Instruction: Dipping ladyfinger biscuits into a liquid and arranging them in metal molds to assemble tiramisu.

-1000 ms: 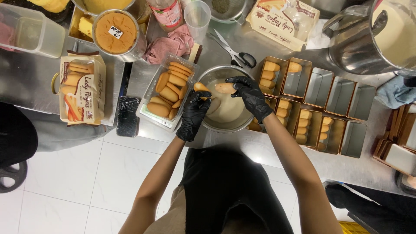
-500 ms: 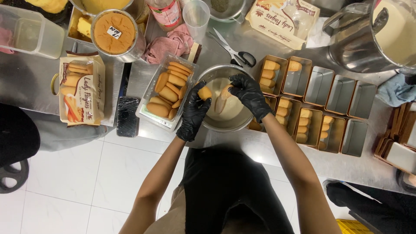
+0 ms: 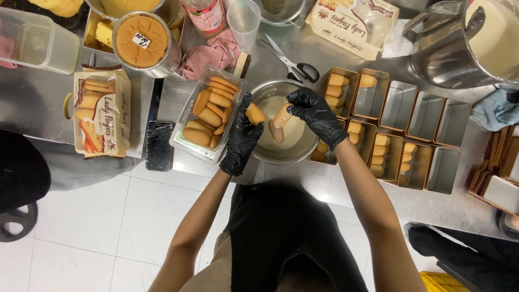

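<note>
At the far left of the steel bench point(image 3: 32, 116) lies a printed packet of sponge fingers point(image 3: 101, 114), and above it stands a round tin point(image 3: 141, 42) filled with something orange-brown. A dark phone point(image 3: 159, 146) lies face up near the bench edge. Beside it sits a clear plastic tray of biscuits point(image 3: 208, 112), the pale oblong fingers stacked in two rows.

The left hand point(image 3: 240, 141), in a black glove, is raised at the tray's right edge; its grip is pinched on a short biscuit piece point(image 3: 254, 114), held over the rim of the metal bowl point(image 3: 286, 154). The bowl holds a pale, milky-brown liquid. The right hand point(image 3: 314, 111), also gloved in black, pinches the other biscuit piece point(image 3: 279, 121) from above, which points down, its lower end at or in the liquid; I cannot tell which.

Behind the bowl lie scissors point(image 3: 292, 59) and a pink cloth point(image 3: 208, 53). To the right stand two rows of small rectangular tins point(image 3: 408, 108), touching one another; those nearest the bowl are lined with biscuit pieces, the outer ones are bare. At the far right stands a large steel jug point(image 3: 448, 51) holding cream-coloured mixture.
</note>
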